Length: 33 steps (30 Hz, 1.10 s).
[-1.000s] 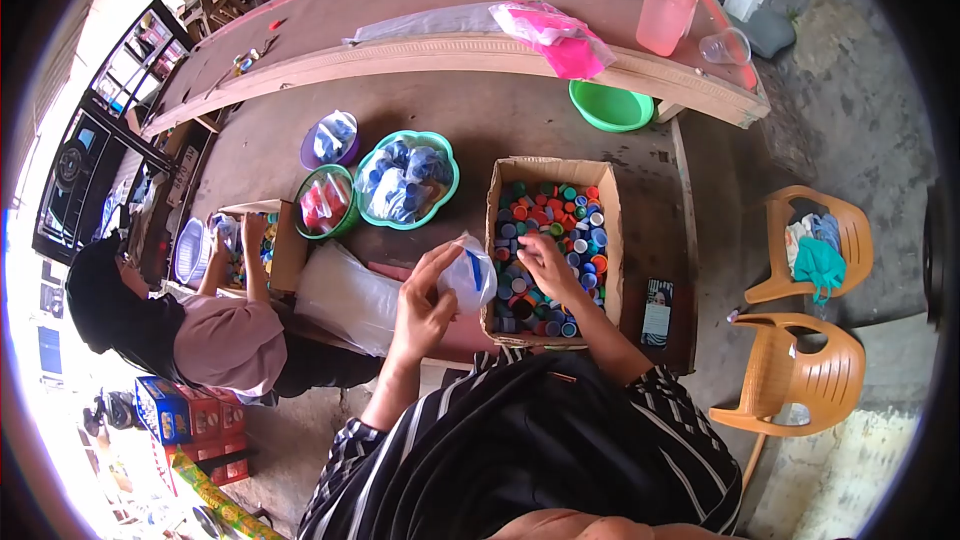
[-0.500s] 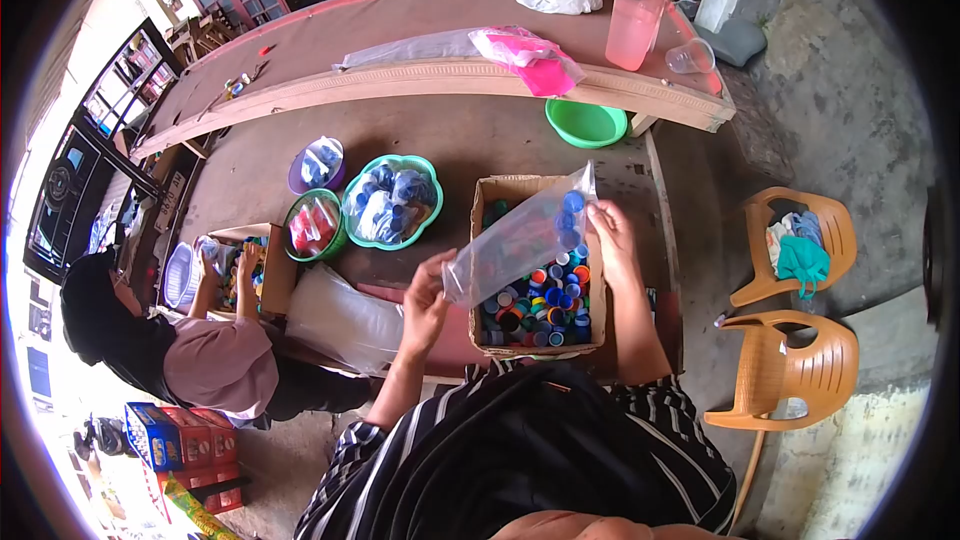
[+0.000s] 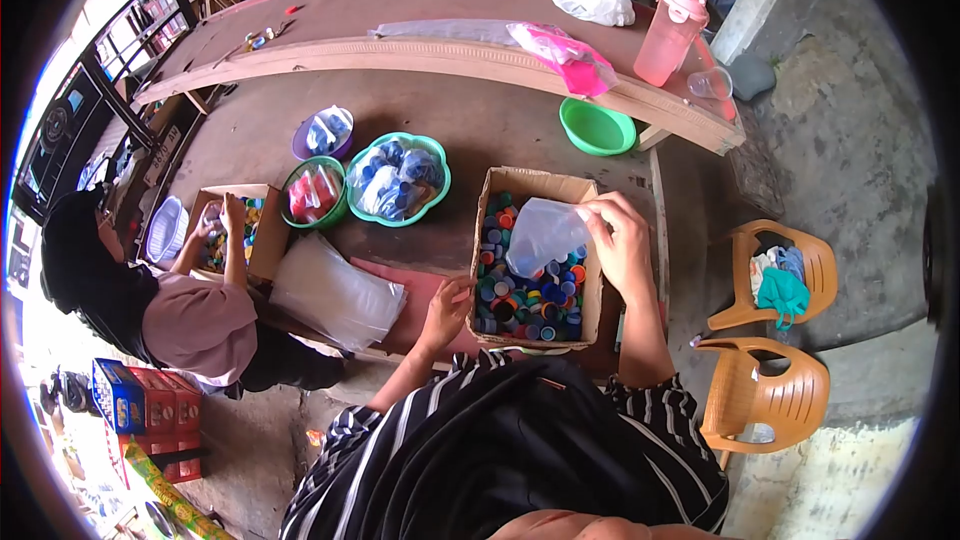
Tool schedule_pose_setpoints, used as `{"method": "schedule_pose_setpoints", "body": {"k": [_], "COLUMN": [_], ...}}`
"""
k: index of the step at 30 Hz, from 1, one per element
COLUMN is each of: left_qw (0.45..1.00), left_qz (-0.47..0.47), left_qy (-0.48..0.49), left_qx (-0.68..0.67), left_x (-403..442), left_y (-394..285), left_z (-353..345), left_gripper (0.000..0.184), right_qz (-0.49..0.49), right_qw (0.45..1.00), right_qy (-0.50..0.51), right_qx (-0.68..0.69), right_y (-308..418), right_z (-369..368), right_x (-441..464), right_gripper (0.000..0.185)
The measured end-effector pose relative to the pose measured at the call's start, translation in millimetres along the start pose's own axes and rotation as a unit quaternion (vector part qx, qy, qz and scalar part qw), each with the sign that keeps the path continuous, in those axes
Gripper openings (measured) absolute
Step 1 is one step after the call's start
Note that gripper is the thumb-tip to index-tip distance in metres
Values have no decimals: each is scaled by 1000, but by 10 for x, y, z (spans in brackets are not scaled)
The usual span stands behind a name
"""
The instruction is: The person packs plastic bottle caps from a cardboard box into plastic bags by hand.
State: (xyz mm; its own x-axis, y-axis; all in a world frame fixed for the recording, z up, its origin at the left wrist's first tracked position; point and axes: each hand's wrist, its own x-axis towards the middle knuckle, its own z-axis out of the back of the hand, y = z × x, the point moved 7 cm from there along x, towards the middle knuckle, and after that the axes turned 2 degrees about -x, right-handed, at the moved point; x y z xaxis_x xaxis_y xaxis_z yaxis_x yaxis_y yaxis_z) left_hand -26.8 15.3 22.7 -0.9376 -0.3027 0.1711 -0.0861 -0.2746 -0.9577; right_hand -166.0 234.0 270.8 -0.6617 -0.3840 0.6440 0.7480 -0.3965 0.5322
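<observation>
My right hand (image 3: 622,240) pinches the upper right corner of a clear plastic bag (image 3: 546,232) over an open cardboard box (image 3: 590,336). Many loose bottle caps (image 3: 515,305) in blue, orange, green, white and other colours fill the box. The bag droops to the left above them; whether caps lie inside it is hard to make out. At the box's left edge is my left hand (image 3: 447,312), holding nothing, its fingers apart and loosely bent near the cardboard.
A stack of clear plastic bags (image 3: 335,295) lies left of my hand. Beyond it a co-worker (image 3: 195,310) handles a bag over another box (image 3: 265,260). Basins (image 3: 445,202) hold filled bags. A raised bench (image 3: 440,50) crosses the back; orange chairs (image 3: 790,380) stand right.
My left hand has let go of the bag and moved down to the box's left side. The bag, stretched between both hands before, now hangs from my right hand alone.
</observation>
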Motion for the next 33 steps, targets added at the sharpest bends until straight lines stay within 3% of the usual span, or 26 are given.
{"method": "schedule_pose_setpoints", "body": {"k": [4,6,9,12,14,15,16,18,22,24,25,26,28,29,33], "left_qw": [992,971,900,766,763,748,769,807,905,958,960,960,957,953,937], "left_qz": [84,171,246,256,228,206,141,179,103,15,16,18,21,11,-32], "left_qy": [21,61,23,92,93,98,87,-40,-247,-228,-248,-268,-284,-290,-253], "left_qx": [-96,-154,-360,-583,-598,-623,-617,-561,-329,-175,-129,-84,45,91,240], "left_x": [-9,22,85,328,473,527,567,619,458,319,260,209,153,155,213], "left_y": [117,230,163,-85,-245,-245,-268,169,-295,-644,-728,-825,-1123,-1252,-1352], "left_z": [-106,-218,-362,-367,-167,-54,99,458,1343,1695,1818,1902,1948,1905,1676], "left_gripper": [28,36,55,76,82,73,55,40,37,33,31,29,24,22,19], "right_qz": [-52,-92,-113,-169,-184,-210,-235,-213,-234,-142,-124,-20,-44,-4,-50], "right_qw": [991,976,958,926,901,881,859,861,901,967,964,983,964,956,972], "right_qy": [-82,-60,-58,-56,-54,-54,-55,-9,63,120,187,172,259,271,221], "right_qx": [92,190,257,333,389,420,451,461,360,173,146,65,-38,-116,-68], "right_y": [-182,-215,-215,-323,-506,-625,-735,-859,-1456,-1505,-1423,-1369,-1378,-1385,-1498], "right_z": [248,231,202,50,-154,-288,-436,-723,-1638,-1991,-2105,-2208,-2407,-2453,-2389], "right_x": [-4,-41,-28,-64,-129,-181,-232,-277,-686,-946,-1038,-1187,-1416,-1481,-1368], "right_gripper": [14,17,19,17,18,18,18,20,23,23,27,29,31,35,32]}}
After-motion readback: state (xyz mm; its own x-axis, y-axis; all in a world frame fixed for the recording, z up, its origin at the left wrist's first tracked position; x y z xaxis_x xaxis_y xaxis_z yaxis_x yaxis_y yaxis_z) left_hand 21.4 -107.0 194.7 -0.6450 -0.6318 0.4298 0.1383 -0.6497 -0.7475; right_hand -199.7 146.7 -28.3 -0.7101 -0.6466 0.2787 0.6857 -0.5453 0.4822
